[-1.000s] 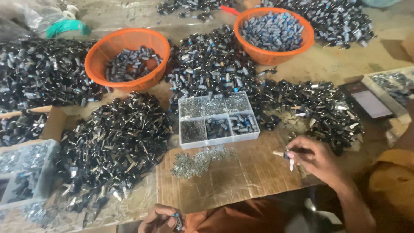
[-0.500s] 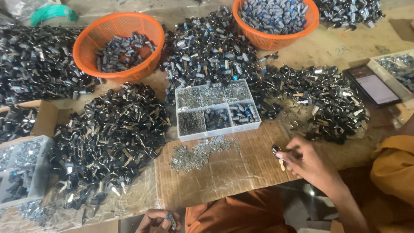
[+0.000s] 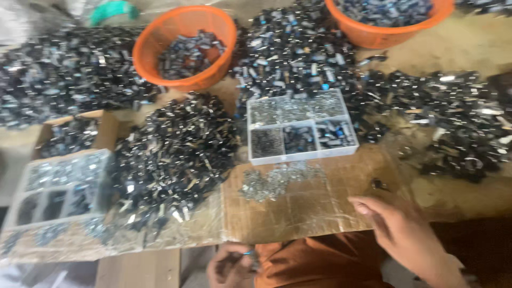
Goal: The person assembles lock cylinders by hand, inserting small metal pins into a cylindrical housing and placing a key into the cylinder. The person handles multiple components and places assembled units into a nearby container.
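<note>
Right hand (image 3: 402, 234) sits lower right, fingers held together and flat over the edge of the cardboard sheet (image 3: 304, 205), not gripping anything. Left hand (image 3: 232, 264) is at the bottom centre, fingers curled around a small blue-tipped part (image 3: 247, 253). A little pile of silver bits (image 3: 274, 178) lies mid-frame, just under the white divided tray (image 3: 301, 128).

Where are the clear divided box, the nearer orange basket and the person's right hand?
Clear divided box (image 3: 300, 154), head view, on its front rim.
Nearer orange basket (image 3: 146, 45), head view, on its left rim.
Right hand (image 3: 400, 229), head view, on the back of the hand.
</note>
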